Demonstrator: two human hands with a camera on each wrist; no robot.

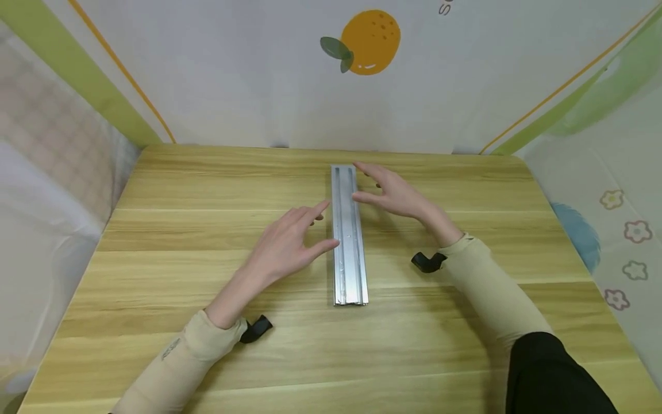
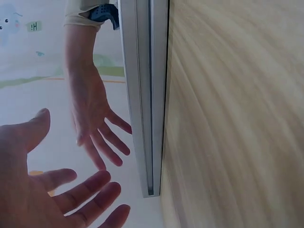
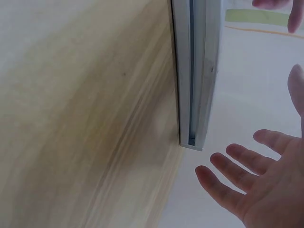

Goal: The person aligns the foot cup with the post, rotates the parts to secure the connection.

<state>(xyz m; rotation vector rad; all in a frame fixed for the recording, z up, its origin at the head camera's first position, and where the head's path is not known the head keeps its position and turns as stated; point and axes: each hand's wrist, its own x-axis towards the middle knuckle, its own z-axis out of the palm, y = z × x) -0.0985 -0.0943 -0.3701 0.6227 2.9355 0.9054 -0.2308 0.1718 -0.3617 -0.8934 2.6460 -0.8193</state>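
A long silver metal rail (image 1: pixel 349 259) with lengthwise grooves lies on the wooden table, pointing away from me. My left hand (image 1: pixel 281 241) hovers at its left side, thumb and index finger spread and nothing gripped. On the opposite side, toward the far end, my right hand (image 1: pixel 395 192) is held with its thumb and fingers apart, also holding nothing. In the left wrist view, both the left hand (image 2: pixel 57 190) and the right hand show loosely extended fingers beside the rail (image 2: pixel 142 95). The right wrist view has the right hand (image 3: pixel 270 180) apart from the rail (image 3: pixel 197 71).
The wooden table (image 1: pixel 207 190) has a back edge against a white curtain (image 1: pixel 248 75) printed with an orange fruit. More printed curtain (image 1: pixel 595 172) hangs along the right side. Black straps (image 1: pixel 256 329) stick out from the beige sleeves.
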